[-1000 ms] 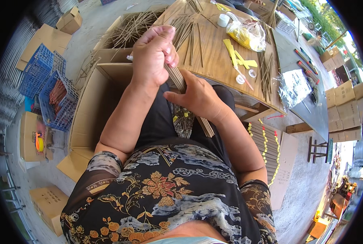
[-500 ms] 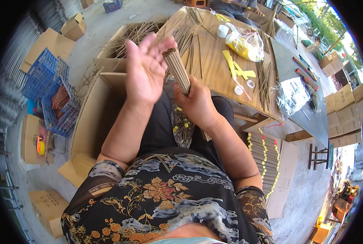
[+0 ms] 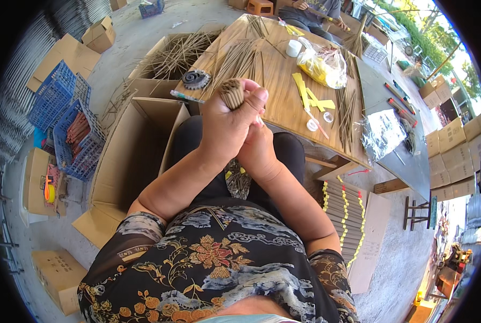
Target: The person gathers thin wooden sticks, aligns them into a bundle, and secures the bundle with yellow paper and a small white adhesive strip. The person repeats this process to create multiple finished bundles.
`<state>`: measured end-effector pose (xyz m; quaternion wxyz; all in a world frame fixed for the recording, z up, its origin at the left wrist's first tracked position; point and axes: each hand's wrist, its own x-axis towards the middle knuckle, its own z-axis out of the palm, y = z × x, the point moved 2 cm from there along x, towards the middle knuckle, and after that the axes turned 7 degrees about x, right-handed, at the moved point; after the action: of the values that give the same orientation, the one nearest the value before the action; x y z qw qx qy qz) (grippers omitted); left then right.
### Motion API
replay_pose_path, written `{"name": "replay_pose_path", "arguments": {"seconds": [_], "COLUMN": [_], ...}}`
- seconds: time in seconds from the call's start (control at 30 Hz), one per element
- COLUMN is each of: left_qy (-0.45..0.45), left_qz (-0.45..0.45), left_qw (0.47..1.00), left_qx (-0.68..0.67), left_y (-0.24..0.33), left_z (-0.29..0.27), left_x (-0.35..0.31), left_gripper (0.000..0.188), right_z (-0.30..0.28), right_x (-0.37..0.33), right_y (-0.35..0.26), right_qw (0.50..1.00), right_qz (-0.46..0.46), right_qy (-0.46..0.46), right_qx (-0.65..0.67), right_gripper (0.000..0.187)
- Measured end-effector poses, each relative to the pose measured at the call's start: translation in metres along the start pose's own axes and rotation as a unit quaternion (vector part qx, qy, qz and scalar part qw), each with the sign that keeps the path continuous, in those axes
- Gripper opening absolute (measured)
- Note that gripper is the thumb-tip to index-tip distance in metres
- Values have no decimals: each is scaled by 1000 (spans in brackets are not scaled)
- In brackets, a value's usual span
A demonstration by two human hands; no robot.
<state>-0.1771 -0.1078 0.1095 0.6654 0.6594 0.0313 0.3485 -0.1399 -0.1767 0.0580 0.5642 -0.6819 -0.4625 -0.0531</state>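
A tight bundle of thin brown sticks (image 3: 231, 92), like incense sticks, points up and away from me with its cut ends in view. My left hand (image 3: 219, 125) is closed round its upper part, the thumb pressed along the side. Just below and to the right, my right hand (image 3: 258, 148) is also wrapped round the bundle, touching the left; the hands hide most of its length. Loose sticks of the same kind (image 3: 237, 59) lie on the wooden table (image 3: 281, 102) beyond. A dark round toothed object (image 3: 196, 79) sits at the table's near left corner.
An open cardboard box (image 3: 130, 151) stands at my left, near blue crates (image 3: 81, 142). Yellow strips (image 3: 302, 89), tape rolls and a plastic bag (image 3: 326, 64) lie on the table. Taped stick bundles (image 3: 345, 215) lie at lower right. Another person (image 3: 326, 11) sits at the far side.
My left hand was raised with fingers spread beside the bundle's end; it now grips the bundle. The bundle has come lower and its end faces me more.
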Motion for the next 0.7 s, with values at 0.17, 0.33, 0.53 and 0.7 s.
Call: {"name": "replay_pose_path", "arguments": {"seconds": [0.17, 0.33, 0.53, 0.7], "left_qy": [-15, -43, -154, -224], "left_qz": [114, 188, 105, 194], "left_qw": [985, 952, 917, 901], "left_qx": [126, 239, 354, 318], "left_y": [20, 43, 36, 13], "left_z": [3, -10, -17, -6], "left_x": [2, 6, 1, -8], "left_gripper": [18, 19, 19, 20], "right_z": [-7, -29, -71, -66], "right_x": [9, 5, 15, 16], "right_y": [-23, -37, -62, -53], "right_qw": [993, 990, 992, 982], "right_qz": [-51, -18, -77, -136], "right_qy": [-47, -111, 102, 51], "right_qx": [95, 89, 19, -118], "right_gripper": [39, 61, 38, 27]}}
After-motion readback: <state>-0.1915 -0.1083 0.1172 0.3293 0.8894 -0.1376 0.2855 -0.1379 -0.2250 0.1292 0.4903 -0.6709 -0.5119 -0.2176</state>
